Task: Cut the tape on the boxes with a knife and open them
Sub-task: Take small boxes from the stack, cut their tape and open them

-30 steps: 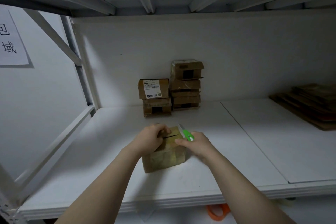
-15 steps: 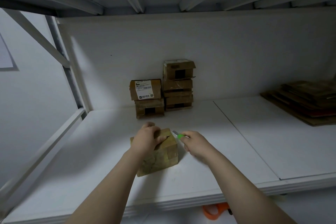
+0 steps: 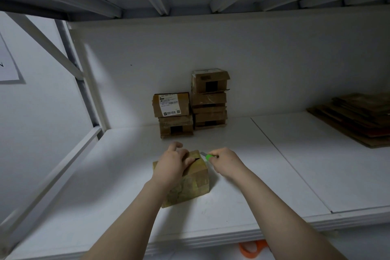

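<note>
A small taped cardboard box [image 3: 191,186] stands on the white shelf [image 3: 242,202] in front of me. My left hand [image 3: 174,164] lies over its top, fingers spread across the flaps beside a dark slit in the tape. My right hand [image 3: 226,161] grips a green-handled knife [image 3: 207,156], whose blade points at the box's far right top corner. Two stacks of similar boxes [image 3: 194,107] stand against the back wall; one box carries a white label.
Flattened cardboard sheets [image 3: 358,118] lie piled at the right end of the shelf. A white upright post and diagonal brace [image 3: 84,82] close off the left side. An upper shelf hangs overhead. Something orange [image 3: 253,248] shows below the shelf's front edge.
The knife has dropped from standing up above the box to lying low at its far right corner. My left hand has slid further over the top.
</note>
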